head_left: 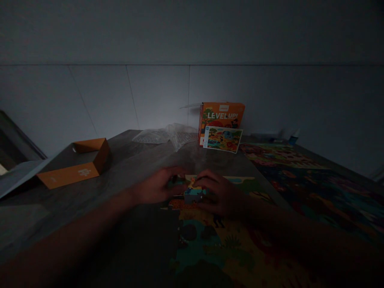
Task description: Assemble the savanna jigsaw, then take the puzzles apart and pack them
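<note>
A partly assembled jigsaw puzzle (207, 240) lies in front of me, with animals, water and greenery on it. Near its upper left part is a small puzzle piece (194, 193) with a blue and yellow picture, tilted up so its grey edge shows. My right hand (220, 192) grips this piece from the right, thumb below and fingers above. From the left, my left hand (160, 186) curves inward, its thumb and fingers round a dark green piece beside the other one. Dim light hides the exact contact of the left fingertips.
An orange box (223, 110) stands at the back with a picture card (223, 139) leaning on it. Crumpled clear plastic (172, 134) lies to its left. An open orange box part (70, 174) sits at left. Another puzzle (324, 192) covers the right side, near a small bottle (294, 138).
</note>
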`<action>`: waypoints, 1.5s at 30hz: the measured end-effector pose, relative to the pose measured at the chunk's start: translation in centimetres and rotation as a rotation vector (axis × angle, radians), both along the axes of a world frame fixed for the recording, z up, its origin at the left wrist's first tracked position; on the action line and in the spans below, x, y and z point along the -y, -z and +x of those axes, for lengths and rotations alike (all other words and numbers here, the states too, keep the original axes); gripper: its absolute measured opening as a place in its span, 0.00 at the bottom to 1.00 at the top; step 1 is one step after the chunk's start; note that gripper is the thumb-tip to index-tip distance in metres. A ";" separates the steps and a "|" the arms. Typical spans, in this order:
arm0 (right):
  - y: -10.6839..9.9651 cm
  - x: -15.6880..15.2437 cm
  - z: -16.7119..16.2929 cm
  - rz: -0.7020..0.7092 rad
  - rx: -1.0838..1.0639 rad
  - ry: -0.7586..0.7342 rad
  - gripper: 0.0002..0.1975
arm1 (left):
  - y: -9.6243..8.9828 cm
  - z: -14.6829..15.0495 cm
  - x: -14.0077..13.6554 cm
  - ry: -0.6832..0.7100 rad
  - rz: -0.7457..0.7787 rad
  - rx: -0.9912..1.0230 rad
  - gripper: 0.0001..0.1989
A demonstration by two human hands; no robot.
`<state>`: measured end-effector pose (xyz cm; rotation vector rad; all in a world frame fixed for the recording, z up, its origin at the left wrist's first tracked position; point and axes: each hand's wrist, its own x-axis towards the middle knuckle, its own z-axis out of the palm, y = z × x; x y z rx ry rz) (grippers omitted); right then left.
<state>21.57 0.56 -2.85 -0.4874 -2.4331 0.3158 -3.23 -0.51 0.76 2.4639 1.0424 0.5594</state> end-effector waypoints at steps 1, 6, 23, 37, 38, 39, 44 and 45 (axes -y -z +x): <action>-0.1 0.1 0.0 0.011 0.011 -0.015 0.20 | 0.2 0.4 0.1 0.001 -0.040 0.038 0.16; -0.3 0.5 0.0 0.005 -0.006 -0.070 0.21 | -0.1 0.6 0.7 0.043 -0.226 0.019 0.14; 0.0 0.2 0.1 -0.128 0.053 0.013 0.14 | -3.2 -1.4 1.6 0.277 -0.318 -0.266 0.14; 0.2 -0.1 0.2 -0.113 0.060 -0.003 0.15 | -1.8 0.0 2.4 0.385 -0.276 -0.262 0.16; 0.2 -0.1 0.2 -0.115 0.060 -0.001 0.15 | -1.9 0.0 2.3 0.378 -0.280 -0.269 0.16; 0.3 -0.1 0.2 -0.115 0.059 0.000 0.16 | -1.9 -0.1 2.3 0.372 -0.283 -0.278 0.16; 0.2 -0.1 0.2 -0.115 0.061 -0.006 0.16 | -2.0 -0.2 2.2 0.409 -0.326 -0.263 0.13; 0.1 0.0 0.2 -0.116 0.062 -0.008 0.16 | -2.0 -0.2 2.2 0.414 -0.335 -0.256 0.12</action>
